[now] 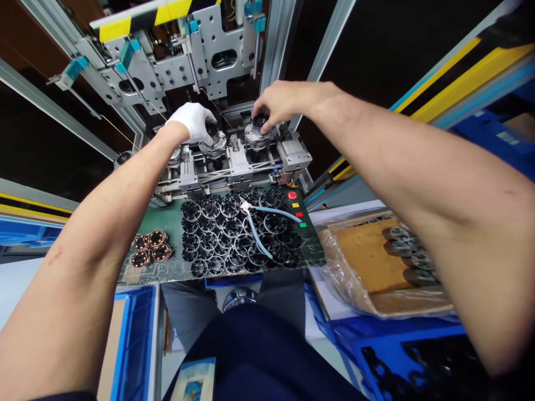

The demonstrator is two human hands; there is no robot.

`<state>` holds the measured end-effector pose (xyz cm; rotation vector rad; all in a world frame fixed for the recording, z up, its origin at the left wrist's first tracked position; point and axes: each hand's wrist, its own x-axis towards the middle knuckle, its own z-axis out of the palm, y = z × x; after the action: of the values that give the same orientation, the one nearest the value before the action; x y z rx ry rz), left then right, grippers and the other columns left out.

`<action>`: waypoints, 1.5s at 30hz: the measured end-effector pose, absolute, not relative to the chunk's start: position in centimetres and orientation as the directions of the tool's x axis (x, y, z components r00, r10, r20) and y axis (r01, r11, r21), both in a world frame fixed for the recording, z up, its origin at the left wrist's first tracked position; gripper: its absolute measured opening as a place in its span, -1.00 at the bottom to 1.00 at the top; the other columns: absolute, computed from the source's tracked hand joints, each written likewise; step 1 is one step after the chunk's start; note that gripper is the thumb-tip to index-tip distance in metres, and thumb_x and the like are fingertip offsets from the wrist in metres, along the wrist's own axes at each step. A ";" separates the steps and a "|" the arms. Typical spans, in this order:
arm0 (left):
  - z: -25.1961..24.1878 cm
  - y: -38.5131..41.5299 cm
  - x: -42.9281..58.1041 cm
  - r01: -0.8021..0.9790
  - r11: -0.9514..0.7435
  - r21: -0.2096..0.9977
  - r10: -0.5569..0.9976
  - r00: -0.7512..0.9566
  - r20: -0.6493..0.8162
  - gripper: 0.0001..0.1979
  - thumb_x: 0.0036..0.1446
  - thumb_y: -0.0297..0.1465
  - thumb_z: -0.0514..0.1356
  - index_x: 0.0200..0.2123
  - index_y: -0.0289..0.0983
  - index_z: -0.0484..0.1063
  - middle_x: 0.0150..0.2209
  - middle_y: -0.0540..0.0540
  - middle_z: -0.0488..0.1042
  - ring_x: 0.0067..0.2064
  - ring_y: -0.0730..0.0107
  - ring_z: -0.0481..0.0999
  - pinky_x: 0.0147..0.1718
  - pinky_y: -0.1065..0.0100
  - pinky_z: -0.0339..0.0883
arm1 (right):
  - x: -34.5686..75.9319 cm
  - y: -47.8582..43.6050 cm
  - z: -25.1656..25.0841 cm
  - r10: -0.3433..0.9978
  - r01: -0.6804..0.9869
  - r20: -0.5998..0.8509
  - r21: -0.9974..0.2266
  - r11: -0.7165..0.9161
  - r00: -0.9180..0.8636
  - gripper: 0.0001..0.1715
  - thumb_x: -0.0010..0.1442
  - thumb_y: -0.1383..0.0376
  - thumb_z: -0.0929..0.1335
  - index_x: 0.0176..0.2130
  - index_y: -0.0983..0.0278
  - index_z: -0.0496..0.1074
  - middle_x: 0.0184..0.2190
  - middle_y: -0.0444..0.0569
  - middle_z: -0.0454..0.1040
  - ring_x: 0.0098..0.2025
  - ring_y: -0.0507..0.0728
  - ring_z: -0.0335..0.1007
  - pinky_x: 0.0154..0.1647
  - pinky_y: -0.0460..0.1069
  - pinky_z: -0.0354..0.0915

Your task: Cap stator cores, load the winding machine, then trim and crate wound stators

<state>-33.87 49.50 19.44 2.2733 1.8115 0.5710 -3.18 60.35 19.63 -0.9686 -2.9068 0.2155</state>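
My left hand (194,122), in a white glove, is closed round a black ring part (212,131) on a round metal holder (214,147) of the machine. Bare, my right hand (273,106) has its thumb and fingers round another black ring part (259,120), seated on the right-hand holder (257,138). Blue-handled pliers (256,225) lie on several black ring parts (232,226) spread over the green work surface (311,250). Several copper-wound rings (150,248) sit at its left.
Metal plates with wire guides (192,58) hang above the holders, with thin copper wires running down. Push buttons (292,195) are at the surface's right edge. A plastic-lined box (359,262) and a blue crate (355,340) stand at the right, another blue crate (142,340) at lower left.
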 end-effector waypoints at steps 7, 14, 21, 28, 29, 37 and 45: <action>20.6 48.8 -32.1 0.983 -0.058 0.173 0.997 0.049 0.059 -0.43 -0.24 -0.27 0.72 -0.08 -0.18 0.79 -0.04 0.01 0.80 0.30 -0.03 0.66 0.55 -0.06 0.37 | -0.3 50.9 13.1 0.626 0.552 0.202 -0.324 0.768 -0.753 0.16 0.37 0.02 0.52 0.69 0.30 0.10 0.75 0.07 0.00 0.76 0.50 -0.09 0.80 0.47 -0.03; 21.5 46.3 -29.1 0.999 -0.017 0.037 0.993 0.021 -0.114 -0.19 -0.06 -0.35 0.64 0.31 -0.27 0.66 0.21 -0.13 0.74 0.41 -0.19 0.59 0.57 -0.25 0.34 | -0.4 51.2 12.3 0.737 0.557 0.256 -0.515 0.652 -0.626 0.12 0.29 -0.08 0.51 0.65 0.09 0.20 0.69 -0.29 0.17 0.74 0.37 -0.06 0.84 0.45 -0.11; 16.6 38.6 -28.9 0.975 -0.102 0.195 0.995 0.102 0.008 0.21 0.29 0.03 0.27 0.69 -0.62 -0.11 0.75 -0.49 -0.21 0.77 -0.39 -0.21 0.74 -0.20 -0.15 | -0.3 50.7 12.6 0.689 0.587 0.221 -0.386 0.711 -0.690 0.06 0.31 0.10 0.42 0.67 0.14 0.19 0.70 -0.19 0.13 0.76 0.37 -0.07 0.83 0.50 -0.08; 19.4 30.7 -47.2 0.977 0.146 0.152 0.979 -0.165 0.120 -0.09 0.51 -0.06 0.04 0.74 -0.21 -0.21 0.78 0.17 -0.21 0.78 -0.01 -0.16 0.78 -0.13 -0.23 | -0.4 51.3 12.4 0.639 0.585 0.231 -0.264 0.767 -0.733 0.09 0.28 0.21 0.42 0.66 0.34 0.18 0.71 0.12 0.13 0.73 0.46 0.04 0.78 0.46 0.05; 19.0 29.7 -48.8 0.974 0.174 0.143 0.979 -0.187 0.084 -0.07 0.47 -0.09 0.09 0.74 -0.25 -0.15 0.78 0.07 -0.16 0.78 -0.09 -0.12 0.77 -0.16 -0.14 | -0.5 51.4 12.4 0.638 0.589 0.234 -0.249 0.769 -0.734 0.09 0.27 0.21 0.43 0.66 0.36 0.19 0.70 0.16 0.15 0.72 0.48 0.06 0.77 0.45 0.06; 15.6 27.4 -50.8 0.971 0.204 0.127 0.979 -0.205 -0.001 0.11 0.10 -0.48 0.25 0.68 -0.58 -0.04 0.74 -0.48 -0.08 0.77 -0.24 -0.10 0.72 -0.13 -0.05 | -0.6 50.6 13.3 0.626 0.611 0.120 -0.141 0.779 -0.771 0.36 0.18 0.16 0.46 0.70 0.56 -0.07 0.74 0.36 -0.09 0.77 0.53 -0.15 0.78 0.42 -0.03; 18.7 29.5 -47.9 0.964 0.207 0.164 0.976 -0.214 0.026 -0.01 0.09 -0.45 0.30 0.62 -0.36 0.25 0.62 -0.45 0.30 0.68 -0.35 0.19 0.63 -0.32 0.16 | -7.9 50.9 17.0 0.624 0.611 0.086 -0.135 0.780 -0.777 0.11 0.31 0.10 0.46 0.68 0.30 0.18 0.64 0.22 0.27 0.66 0.51 0.22 0.69 0.42 0.26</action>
<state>-47.94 29.48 18.69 1.9148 2.3751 0.2214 -7.87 50.89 16.97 -0.9908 -2.8440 0.1506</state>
